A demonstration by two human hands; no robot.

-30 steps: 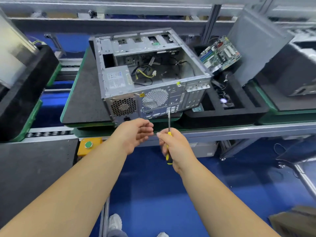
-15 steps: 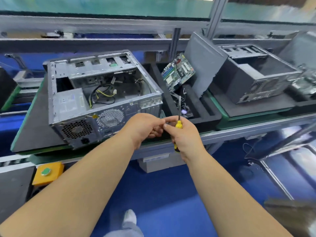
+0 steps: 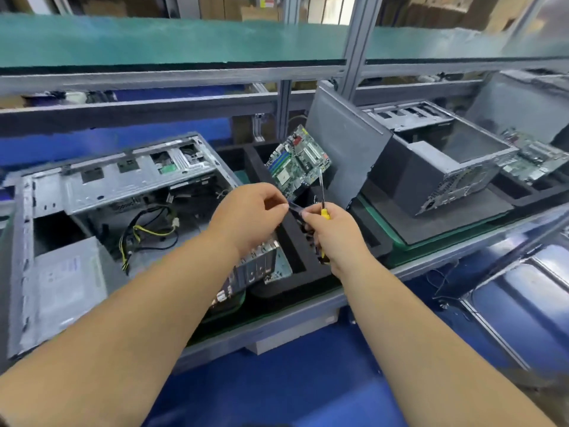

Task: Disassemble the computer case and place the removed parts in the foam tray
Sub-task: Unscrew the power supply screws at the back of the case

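The open grey computer case (image 3: 101, 192) lies on its side at the left, with yellow and black cables inside. To its right sits the black foam tray (image 3: 295, 241), where a green motherboard (image 3: 297, 163) leans upright beside a grey side panel (image 3: 345, 143). My right hand (image 3: 334, 232) grips a yellow-handled screwdriver (image 3: 322, 195), shaft pointing up. My left hand (image 3: 252, 217) has its fingers curled, fingertips meeting the right hand's over the tray; whatever they pinch is too small to make out.
A second computer case (image 3: 437, 158) stands on a dark mat at the right, with another motherboard (image 3: 535, 161) beyond it. An aluminium frame post (image 3: 351, 57) rises behind the tray. The blue floor lies below the conveyor edge.
The view has swung right and closer. Both hands rose from the case's rear edge to above the foam tray, staying together with the screwdriver upright.
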